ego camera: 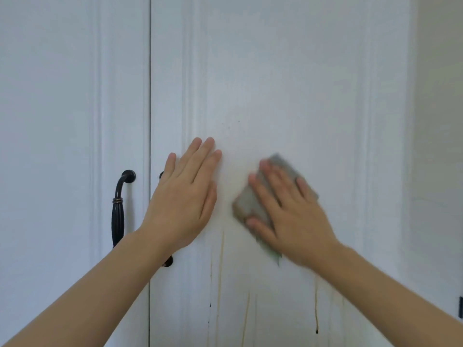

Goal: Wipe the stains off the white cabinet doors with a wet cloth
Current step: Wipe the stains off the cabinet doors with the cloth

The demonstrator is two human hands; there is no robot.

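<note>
A: Right hand point(290, 209)?
B: Fingers spread flat, pressing grey cloth point(250, 201) on right cabinet door point(300, 83), 4 o'clock of centre.
A: Left hand point(184, 196)?
B: Flat, open grip, beside it at 9 o'clock. Brown drip stains point(316, 306) at 6 o'clock; dark handle point(119, 209) on the left door point(50, 121).

The right hand point(288, 211) and the grey cloth point(250, 204) under it are smeared, and the left hand point(183, 199) covers most of the right door's dark handle point(168, 261).
</note>
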